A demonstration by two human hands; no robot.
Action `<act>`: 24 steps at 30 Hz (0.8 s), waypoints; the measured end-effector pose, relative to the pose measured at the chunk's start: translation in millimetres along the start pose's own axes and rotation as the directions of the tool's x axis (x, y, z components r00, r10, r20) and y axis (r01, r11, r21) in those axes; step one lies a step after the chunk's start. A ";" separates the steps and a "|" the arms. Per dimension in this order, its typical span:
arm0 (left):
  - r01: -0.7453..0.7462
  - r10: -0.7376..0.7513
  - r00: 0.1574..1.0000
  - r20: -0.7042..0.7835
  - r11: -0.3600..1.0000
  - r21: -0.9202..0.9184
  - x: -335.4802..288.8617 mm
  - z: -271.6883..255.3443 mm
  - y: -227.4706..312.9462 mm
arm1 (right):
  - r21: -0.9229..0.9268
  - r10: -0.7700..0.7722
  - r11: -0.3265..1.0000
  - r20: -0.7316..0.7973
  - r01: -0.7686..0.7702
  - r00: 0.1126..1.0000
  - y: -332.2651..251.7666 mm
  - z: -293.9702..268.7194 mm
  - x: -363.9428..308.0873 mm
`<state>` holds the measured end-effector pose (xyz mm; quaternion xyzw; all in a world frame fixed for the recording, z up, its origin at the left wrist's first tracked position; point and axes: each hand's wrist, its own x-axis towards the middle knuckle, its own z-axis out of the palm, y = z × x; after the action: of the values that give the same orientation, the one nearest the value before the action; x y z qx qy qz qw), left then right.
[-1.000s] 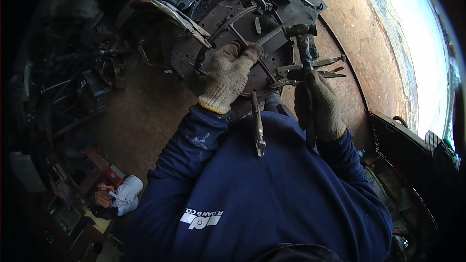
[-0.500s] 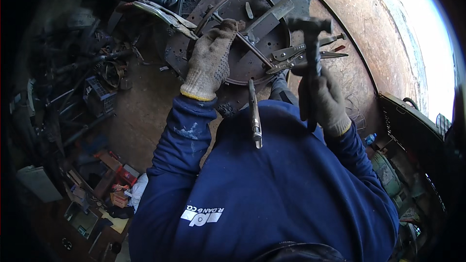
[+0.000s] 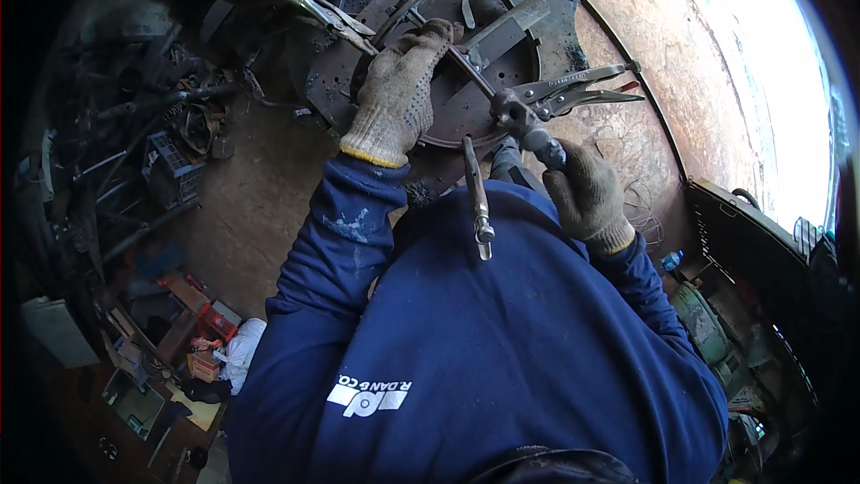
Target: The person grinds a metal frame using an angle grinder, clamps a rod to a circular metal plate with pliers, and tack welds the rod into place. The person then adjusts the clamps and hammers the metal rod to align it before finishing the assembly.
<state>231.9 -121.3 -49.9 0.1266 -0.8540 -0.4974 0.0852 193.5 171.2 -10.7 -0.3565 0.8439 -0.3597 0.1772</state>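
Fingers [image 3: 430, 40] of left hand [image 3: 399, 90] pressed on rod [image 3: 475, 67]; right hand [image 3: 587, 193] wrapped round hammer [image 3: 528, 125]. Two locking pliers: one [image 3: 573, 94] beyond right fingers, one [image 3: 313, 4] beside left.

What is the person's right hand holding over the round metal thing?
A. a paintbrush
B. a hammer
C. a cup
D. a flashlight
B. The gloved right hand grips the handle of a hammer, whose head sits down on the round metal workpiece, while the gloved left hand rests on that workpiece.
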 end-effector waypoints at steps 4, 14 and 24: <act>-0.109 0.111 0.994 -0.004 0.983 0.146 -0.8 2.0 -9.6 | -0.190 -0.168 0.968 -0.017 0.162 0.986 -1.1 2.7 3.8; 0.159 -0.165 0.986 0.005 0.942 -0.296 1.2 1.9 0.3 | -0.295 -0.295 0.912 0.013 0.286 0.955 -19.9 -5.8 20.3; 0.481 -0.536 0.840 0.085 0.664 -0.572 9.0 0.3 35.2 | 0.043 -0.063 0.997 -0.060 0.066 0.996 -32.0 -8.2 19.4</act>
<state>218.5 -107.1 -19.2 0.3506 -0.5897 -0.7274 0.0154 190.9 145.5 17.5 -0.3688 0.8284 -0.3946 0.1485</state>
